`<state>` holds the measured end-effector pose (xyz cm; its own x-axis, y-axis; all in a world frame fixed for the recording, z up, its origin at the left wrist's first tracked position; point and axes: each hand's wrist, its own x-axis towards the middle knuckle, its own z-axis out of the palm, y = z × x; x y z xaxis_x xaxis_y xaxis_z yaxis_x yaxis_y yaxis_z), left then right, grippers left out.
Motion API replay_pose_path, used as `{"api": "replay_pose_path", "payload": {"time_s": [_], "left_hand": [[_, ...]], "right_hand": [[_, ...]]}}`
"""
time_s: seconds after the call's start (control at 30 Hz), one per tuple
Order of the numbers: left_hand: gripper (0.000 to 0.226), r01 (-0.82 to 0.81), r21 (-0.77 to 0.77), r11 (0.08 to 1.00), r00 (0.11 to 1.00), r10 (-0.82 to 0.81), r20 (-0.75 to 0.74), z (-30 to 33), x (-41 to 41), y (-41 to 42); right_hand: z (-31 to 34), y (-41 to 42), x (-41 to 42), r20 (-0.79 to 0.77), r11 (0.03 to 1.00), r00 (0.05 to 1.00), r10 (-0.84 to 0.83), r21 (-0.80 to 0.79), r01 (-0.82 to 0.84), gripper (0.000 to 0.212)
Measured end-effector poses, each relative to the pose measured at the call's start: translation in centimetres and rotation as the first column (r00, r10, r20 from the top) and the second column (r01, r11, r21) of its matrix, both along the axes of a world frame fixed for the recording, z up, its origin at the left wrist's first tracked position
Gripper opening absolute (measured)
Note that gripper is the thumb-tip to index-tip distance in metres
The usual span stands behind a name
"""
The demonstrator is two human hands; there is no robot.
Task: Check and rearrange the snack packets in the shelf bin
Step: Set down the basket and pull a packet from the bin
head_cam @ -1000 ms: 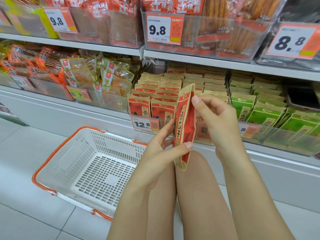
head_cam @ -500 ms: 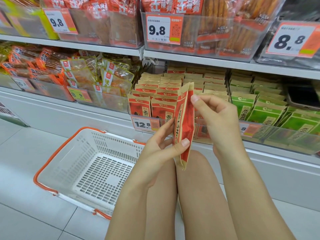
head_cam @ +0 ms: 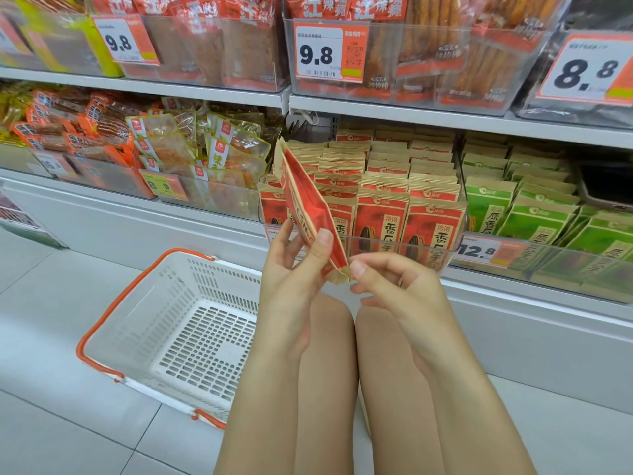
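Left hand (head_cam: 291,269) grips the red seed packet (head_cam: 308,207), right hand (head_cam: 387,282) pinches its bottom corner; I'd turn it slowly, checking seals.

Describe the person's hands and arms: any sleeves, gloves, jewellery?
Both the left hand and right hand are bare: no gloves, rings, watch or bracelets visible. Both forearms are uncovered to the bottom of the frame, with no sleeve in view. Fingernails are short and look unpainted.
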<state>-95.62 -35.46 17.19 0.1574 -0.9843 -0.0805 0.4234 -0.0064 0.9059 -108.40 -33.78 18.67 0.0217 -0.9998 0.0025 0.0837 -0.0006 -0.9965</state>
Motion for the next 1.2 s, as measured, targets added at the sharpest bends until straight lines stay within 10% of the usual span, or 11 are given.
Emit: {"api": "replay_pose_path", "payload": {"time_s": [0.5, 0.9, 1.2], "left_hand": [[0.098, -0.008, 0.055, 0.998, 0.999, 0.009, -0.032, 0.1, -0.5, 0.4], [0.056, 0.299, 0.061, 0.952, 0.904, -0.262, -0.337, 0.2, -0.4, 1.3], [0.041, 0.238, 0.011, 0.971, 0.971, -0.238, -0.001, -0.5, -0.4, 1.5]], "right_hand": [[-0.5, 0.2, 0.1, -0.036, 0.997, 0.998, -0.05, -0.062, 0.048, 0.02], [-1.4, -0.6, -1.5, -0.013, 0.996, 0.996, -0.084, 0.01, 0.084, 0.036], [-1.0, 0.1, -1.7, 0.184, 0.978, 0.961, -0.206, 0.02, 0.205, 0.023]]}}
